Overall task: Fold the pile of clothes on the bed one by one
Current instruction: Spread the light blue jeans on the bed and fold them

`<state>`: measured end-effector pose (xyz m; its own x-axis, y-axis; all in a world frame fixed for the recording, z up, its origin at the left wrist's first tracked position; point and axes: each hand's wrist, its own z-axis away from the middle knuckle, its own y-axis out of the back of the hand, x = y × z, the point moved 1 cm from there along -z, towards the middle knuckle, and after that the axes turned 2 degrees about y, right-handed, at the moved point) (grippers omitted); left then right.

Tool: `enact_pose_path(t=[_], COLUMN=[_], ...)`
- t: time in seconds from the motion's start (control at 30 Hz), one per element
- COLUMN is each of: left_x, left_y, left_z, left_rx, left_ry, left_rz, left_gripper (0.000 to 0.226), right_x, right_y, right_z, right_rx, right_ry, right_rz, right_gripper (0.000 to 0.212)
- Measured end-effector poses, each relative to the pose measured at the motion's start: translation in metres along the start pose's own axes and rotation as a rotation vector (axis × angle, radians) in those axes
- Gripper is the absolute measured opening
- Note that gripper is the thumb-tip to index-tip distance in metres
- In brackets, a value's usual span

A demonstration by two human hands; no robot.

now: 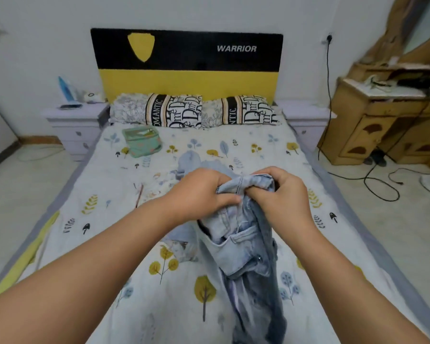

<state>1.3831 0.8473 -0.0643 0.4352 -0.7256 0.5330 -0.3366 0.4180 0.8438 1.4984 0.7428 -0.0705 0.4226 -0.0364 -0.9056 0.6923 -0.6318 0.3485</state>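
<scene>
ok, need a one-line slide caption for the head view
Both hands, left hand and right hand, grip bunched light-blue jeans above a leaf-print bed.

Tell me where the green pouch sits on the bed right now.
In the head view, the green pouch lies on the bed's far left part, just before the left pillow, well beyond both hands.

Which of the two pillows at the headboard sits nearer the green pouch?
The left pillow, on the person's left side; the green pouch lies on the bedsheet just in front of it. The right pillow is farther across the bed.
</scene>
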Motion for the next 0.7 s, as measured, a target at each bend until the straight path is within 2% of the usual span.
enact_pose_path(t=[0.13, 0.2, 0.33, 0.4, 0.47, 0.53, 0.7], left_x=[0.044, 0.060, 0.088, 0.096, 0.101, 0.101, 0.081], left_y=[0.042, 0.059, 0.098, 0.117, 0.133, 0.144, 0.148], left_z=[0.013, 0.019, 0.044, 0.057, 0.070, 0.081, 0.102], left_rx=[0.182, 0.255, 0.361, 0.420, 0.466, 0.494, 0.586], left_ry=[0.045, 0.077, 0.092, 0.058, 0.044, 0.047, 0.129], left_rz=[0.173, 0.258, 0.496, 0.578, 0.656, 0.674, 0.446], left_gripper=[0.035, 0.036, 0.035, 0.033, 0.024, 0.022, 0.021], right_x=[-0.048, -0.050, -0.026, -0.002, 0.016, 0.025, 0.010], right_y=[0.034, 0.048, 0.086, 0.102, 0.108, 0.106, 0.105], right_z=[0.006, 0.011, 0.042, 0.059, 0.075, 0.088, 0.088], right_rx=[0.035, -0.015, -0.155, -0.196, -0.279, -0.302, -0.201], right_ry=[0.128, 0.121, -0.054, -0.206, -0.335, -0.425, -0.371], right_rz=[0.079, 0.197, 0.518, 0.598, 0.599, 0.528, 0.383], right_gripper=[0.008, 0.016, 0.031, 0.028, 0.021, 0.027, 0.032])
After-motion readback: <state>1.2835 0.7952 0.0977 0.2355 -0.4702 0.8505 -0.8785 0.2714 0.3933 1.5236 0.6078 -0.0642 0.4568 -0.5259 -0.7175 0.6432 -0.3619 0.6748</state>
